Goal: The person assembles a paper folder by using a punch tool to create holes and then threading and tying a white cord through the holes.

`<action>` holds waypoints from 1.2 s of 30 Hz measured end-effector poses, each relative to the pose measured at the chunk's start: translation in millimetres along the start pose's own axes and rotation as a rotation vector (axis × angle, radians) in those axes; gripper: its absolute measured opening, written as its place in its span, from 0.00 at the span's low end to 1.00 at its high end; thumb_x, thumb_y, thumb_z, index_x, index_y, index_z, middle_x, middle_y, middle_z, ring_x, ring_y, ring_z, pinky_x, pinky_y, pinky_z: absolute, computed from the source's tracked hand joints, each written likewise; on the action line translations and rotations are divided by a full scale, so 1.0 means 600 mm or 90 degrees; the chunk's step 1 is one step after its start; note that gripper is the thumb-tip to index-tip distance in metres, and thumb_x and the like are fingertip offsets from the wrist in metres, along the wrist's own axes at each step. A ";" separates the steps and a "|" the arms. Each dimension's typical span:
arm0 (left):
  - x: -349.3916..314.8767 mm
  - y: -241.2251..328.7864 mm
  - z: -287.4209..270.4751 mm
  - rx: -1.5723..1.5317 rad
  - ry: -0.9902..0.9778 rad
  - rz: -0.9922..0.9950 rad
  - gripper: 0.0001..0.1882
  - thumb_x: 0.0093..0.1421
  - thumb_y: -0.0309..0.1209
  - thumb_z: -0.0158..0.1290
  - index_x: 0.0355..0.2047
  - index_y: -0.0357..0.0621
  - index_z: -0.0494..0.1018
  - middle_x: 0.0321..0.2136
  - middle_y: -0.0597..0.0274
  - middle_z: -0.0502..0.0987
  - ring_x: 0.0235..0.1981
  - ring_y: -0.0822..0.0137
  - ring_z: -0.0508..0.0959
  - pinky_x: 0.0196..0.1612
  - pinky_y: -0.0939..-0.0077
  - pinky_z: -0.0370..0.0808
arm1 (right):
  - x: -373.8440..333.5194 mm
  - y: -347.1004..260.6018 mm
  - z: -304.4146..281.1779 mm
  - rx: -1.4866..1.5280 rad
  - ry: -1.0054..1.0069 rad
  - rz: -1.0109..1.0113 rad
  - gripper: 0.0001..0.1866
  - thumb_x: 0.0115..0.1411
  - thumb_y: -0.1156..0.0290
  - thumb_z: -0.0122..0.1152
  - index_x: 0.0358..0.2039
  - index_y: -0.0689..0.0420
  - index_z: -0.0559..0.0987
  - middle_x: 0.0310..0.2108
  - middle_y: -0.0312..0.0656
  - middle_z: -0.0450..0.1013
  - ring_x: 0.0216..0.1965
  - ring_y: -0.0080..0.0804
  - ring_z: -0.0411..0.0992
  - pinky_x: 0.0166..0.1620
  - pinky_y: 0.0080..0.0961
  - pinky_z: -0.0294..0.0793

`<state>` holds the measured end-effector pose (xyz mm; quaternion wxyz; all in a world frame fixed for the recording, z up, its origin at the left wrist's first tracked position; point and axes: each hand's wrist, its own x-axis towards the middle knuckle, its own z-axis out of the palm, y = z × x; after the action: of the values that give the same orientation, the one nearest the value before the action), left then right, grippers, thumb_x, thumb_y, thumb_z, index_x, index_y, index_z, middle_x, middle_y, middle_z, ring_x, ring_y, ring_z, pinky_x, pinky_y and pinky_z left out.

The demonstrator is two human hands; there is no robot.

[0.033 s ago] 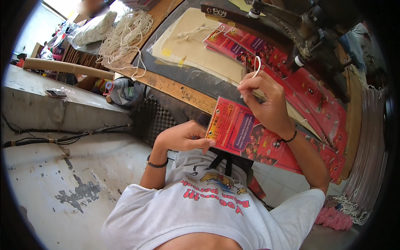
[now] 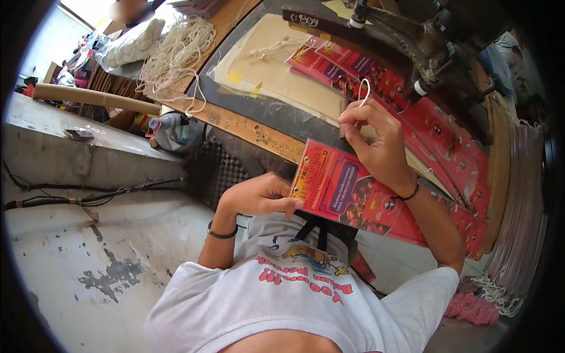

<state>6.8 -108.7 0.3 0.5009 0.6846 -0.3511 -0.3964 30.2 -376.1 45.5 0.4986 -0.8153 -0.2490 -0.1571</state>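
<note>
My left hand (image 2: 259, 195) pinches the near left corner of a red printed card (image 2: 347, 187), thumb on top and fingers underneath. Two small metal eyelets sit along the card's yellow left end. Raised over the card's far edge, my right hand (image 2: 376, 132) is closed in a pinch on a white cord (image 2: 365, 91), which loops up above the fingers. Where the cord's lower end goes is hidden by the hand. Beyond the right hand, more red printed cards (image 2: 435, 129) lie overlapping on the dark worktable (image 2: 271, 115).
A tangled heap of white cords (image 2: 179, 50) lies at the far left of the table. Cream sheets (image 2: 259, 65) lie behind the cards. A dark metal machine (image 2: 429, 53) overhangs the far right. Hanging stacks with white cords (image 2: 521, 206) stand at right, near a pink bundle (image 2: 474, 307).
The red card has tipped a little in my left hand, its far left corner shifting slightly left. My right hand has moved very slightly right with the cord.
</note>
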 end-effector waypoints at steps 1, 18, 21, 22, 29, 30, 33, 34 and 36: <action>0.002 -0.001 0.001 -0.008 0.000 0.001 0.22 0.68 0.40 0.52 0.22 0.37 0.80 0.20 0.62 0.80 0.21 0.71 0.76 0.27 0.73 0.70 | 0.001 0.002 -0.006 -0.027 0.016 0.024 0.07 0.57 0.83 0.60 0.35 0.58 0.80 0.34 0.43 0.76 0.37 0.37 0.78 0.40 0.29 0.77; 0.008 -0.009 0.024 -0.025 0.021 0.030 0.26 0.70 0.50 0.48 0.29 0.38 0.80 0.24 0.61 0.81 0.25 0.67 0.79 0.33 0.71 0.74 | 0.011 -0.004 -0.009 -0.533 0.010 -0.179 0.15 0.54 0.82 0.58 0.39 0.49 0.82 0.52 0.39 0.72 0.54 0.40 0.68 0.53 0.37 0.68; 0.004 0.003 0.021 -0.016 0.012 0.014 0.27 0.70 0.50 0.48 0.30 0.37 0.80 0.24 0.61 0.81 0.25 0.68 0.78 0.33 0.71 0.74 | 0.006 0.020 -0.003 -0.467 -0.080 -0.099 0.16 0.54 0.80 0.60 0.41 0.49 0.82 0.49 0.38 0.74 0.51 0.39 0.71 0.53 0.36 0.67; 0.002 0.001 0.022 -0.016 0.018 0.017 0.27 0.70 0.50 0.47 0.30 0.38 0.80 0.24 0.61 0.81 0.25 0.68 0.78 0.33 0.71 0.74 | 0.008 0.021 -0.004 -0.464 -0.074 -0.099 0.15 0.54 0.80 0.60 0.42 0.50 0.82 0.48 0.38 0.74 0.50 0.39 0.71 0.52 0.35 0.68; 0.001 0.002 0.028 -0.008 0.044 0.019 0.28 0.71 0.51 0.46 0.31 0.38 0.81 0.23 0.60 0.80 0.26 0.68 0.79 0.33 0.71 0.75 | 0.012 0.019 -0.012 -0.390 -0.001 -0.098 0.11 0.56 0.80 0.60 0.41 0.55 0.81 0.41 0.41 0.76 0.42 0.42 0.73 0.47 0.36 0.71; 0.002 0.001 0.028 -0.002 0.044 0.017 0.28 0.71 0.51 0.46 0.31 0.37 0.81 0.23 0.59 0.80 0.26 0.68 0.79 0.34 0.71 0.76 | 0.014 0.014 -0.013 -0.366 0.021 -0.098 0.11 0.57 0.79 0.60 0.41 0.55 0.81 0.40 0.42 0.76 0.41 0.42 0.74 0.46 0.36 0.71; -0.001 0.003 0.030 0.012 0.068 0.015 0.28 0.71 0.50 0.46 0.30 0.37 0.81 0.22 0.59 0.80 0.26 0.68 0.79 0.33 0.71 0.75 | 0.020 -0.011 -0.008 -0.331 0.025 -0.115 0.09 0.58 0.76 0.62 0.40 0.56 0.80 0.38 0.43 0.77 0.40 0.43 0.74 0.46 0.38 0.72; -0.002 0.008 0.029 -0.002 0.074 0.021 0.28 0.71 0.49 0.45 0.30 0.37 0.81 0.22 0.60 0.80 0.25 0.68 0.79 0.33 0.72 0.74 | 0.023 -0.023 -0.007 -0.351 -0.007 -0.106 0.09 0.59 0.74 0.62 0.40 0.57 0.80 0.38 0.43 0.77 0.41 0.43 0.74 0.46 0.38 0.72; -0.005 0.018 0.027 -0.029 0.085 0.032 0.27 0.72 0.47 0.45 0.28 0.36 0.80 0.22 0.61 0.79 0.25 0.70 0.77 0.32 0.73 0.73 | 0.029 -0.042 0.001 -0.389 -0.072 -0.088 0.09 0.60 0.69 0.62 0.40 0.58 0.80 0.37 0.44 0.77 0.42 0.44 0.74 0.47 0.39 0.73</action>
<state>-9.7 -115.4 8.6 0.5483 0.6892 -0.3246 -0.3450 30.5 -361.4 72.7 0.2043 -0.9160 -0.2725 -0.2123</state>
